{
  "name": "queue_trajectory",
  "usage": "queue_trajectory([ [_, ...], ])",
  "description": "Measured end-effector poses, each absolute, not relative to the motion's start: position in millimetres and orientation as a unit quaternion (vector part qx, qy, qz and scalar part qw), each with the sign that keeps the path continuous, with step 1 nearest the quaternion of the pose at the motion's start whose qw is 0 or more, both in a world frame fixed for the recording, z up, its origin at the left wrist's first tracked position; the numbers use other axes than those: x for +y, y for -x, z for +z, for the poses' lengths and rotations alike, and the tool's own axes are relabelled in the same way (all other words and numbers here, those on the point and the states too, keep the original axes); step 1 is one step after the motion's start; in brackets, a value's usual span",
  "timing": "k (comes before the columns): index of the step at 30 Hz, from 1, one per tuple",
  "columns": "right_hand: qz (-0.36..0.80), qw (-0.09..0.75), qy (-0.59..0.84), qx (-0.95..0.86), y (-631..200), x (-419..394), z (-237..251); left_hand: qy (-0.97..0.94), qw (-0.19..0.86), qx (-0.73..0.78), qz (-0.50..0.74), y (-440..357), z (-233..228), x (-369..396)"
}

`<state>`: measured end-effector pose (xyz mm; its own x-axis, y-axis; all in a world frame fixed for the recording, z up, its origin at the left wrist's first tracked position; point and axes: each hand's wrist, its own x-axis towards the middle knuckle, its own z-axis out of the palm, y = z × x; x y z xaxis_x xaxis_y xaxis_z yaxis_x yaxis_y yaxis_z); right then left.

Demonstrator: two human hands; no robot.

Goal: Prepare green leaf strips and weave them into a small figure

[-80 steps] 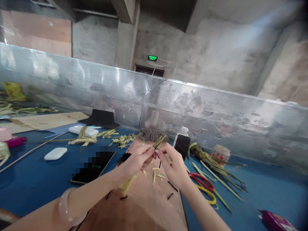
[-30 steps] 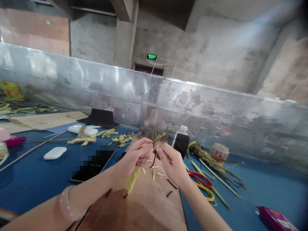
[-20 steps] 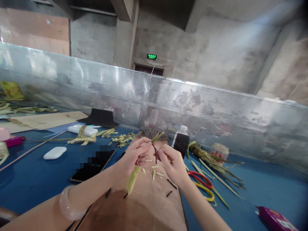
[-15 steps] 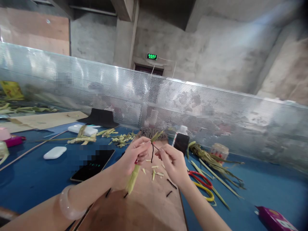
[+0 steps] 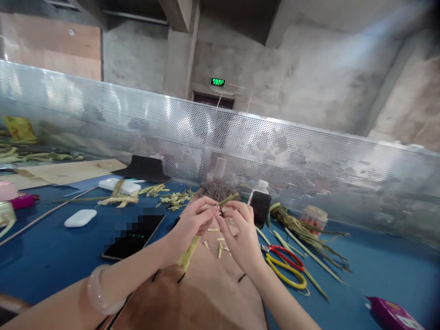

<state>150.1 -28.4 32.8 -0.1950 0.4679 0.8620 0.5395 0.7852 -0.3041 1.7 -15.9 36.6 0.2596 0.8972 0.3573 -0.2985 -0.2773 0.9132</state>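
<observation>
My left hand [image 5: 196,220] is closed around a yellow-green strip of dried leaf [image 5: 187,257], whose lower end hangs below the fist and whose tip pokes out above the fingers. Pinched at the strip's upper part, my right hand [image 5: 239,227] works a short black cord [image 5: 221,211] against it. The fingertips of both hands nearly meet there and partly hide the cord. Beneath them lies a brown wooden board [image 5: 206,302] with small leaf scraps [image 5: 220,250] and short black cord pieces [image 5: 181,277].
Right of the board lie scissors [image 5: 287,266] with red and yellow handles, a leaf bundle [image 5: 299,224], a bottle [image 5: 261,187] and a phone [image 5: 259,208]. On the left are another phone [image 5: 134,237] and a white case [image 5: 80,218]. A perforated metal screen [image 5: 165,123] stands behind.
My right hand has moved up and left, close against my left fingers. The black cord, earlier stretched out and dangling between the hands, is now drawn in at the leaf strip.
</observation>
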Motion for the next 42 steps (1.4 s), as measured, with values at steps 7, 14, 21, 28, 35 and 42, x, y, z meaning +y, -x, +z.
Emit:
queue_trajectory([
  [7, 0.001, 0.533, 0.327, -0.78, -148.3, -29.6, 30.6, -0.549, 0.597, 0.234, 0.536, 0.7, 35.5, -11.6],
  [14, 0.015, 0.529, 0.35, -0.773, -154.2, -27.1, 35.4, -0.515, 0.652, 0.21, 0.516, 2.1, 33.6, -8.8],
  [21, 0.007, 0.515, 0.345, -0.785, -163.3, -22.7, 43.0, -0.535, 0.669, 0.212, 0.471, 3.6, 33.9, -8.1],
  [28, -0.01, 0.507, 0.33, -0.796, -174.2, -13.8, 46.0, -0.573, 0.614, 0.273, 0.469, 5.7, 36.7, -8.1],
  [35, 0.012, 0.427, 0.305, -0.851, -185.3, -13.7, 53.2, -0.608, 0.614, 0.283, 0.417, 4.9, 36.6, -12.0],
  [42, 0.095, 0.384, 0.285, -0.873, -189.0, -9.9, 56.9, -0.641, 0.603, 0.305, 0.364, 7.2, 36.2, -8.0],
])
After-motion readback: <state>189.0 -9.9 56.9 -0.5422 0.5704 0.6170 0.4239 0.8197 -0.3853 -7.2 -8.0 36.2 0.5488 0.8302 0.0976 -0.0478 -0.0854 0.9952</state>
